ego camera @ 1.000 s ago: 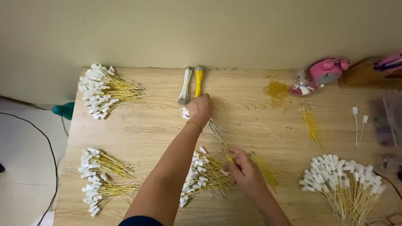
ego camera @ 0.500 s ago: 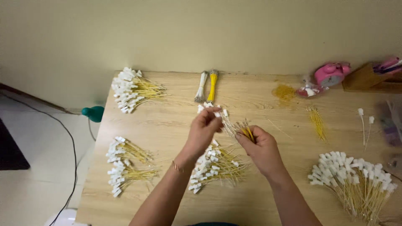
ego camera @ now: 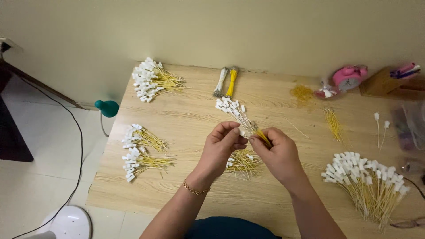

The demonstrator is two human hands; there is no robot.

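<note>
Yellow wires with white tags (ego camera: 239,116) held over pale wood-grain desk (ego camera: 190,119). Pink clock (ego camera: 349,76) seen far right. Teal lamp (ego camera: 107,107) at left edge. Gold bracelet (ego camera: 195,190) worn.

Bundle of yellow wires (ego camera: 241,116) with white tags, held above table.
White-tagged ends are fanning up-left, toward the wall; yellow ends are meeting at the fingers, slanting down-right over a loose pile (ego camera: 242,162).

light: soft, even | shadows: faint | focus: sharp | edges: slight wide-angle bend
</note>
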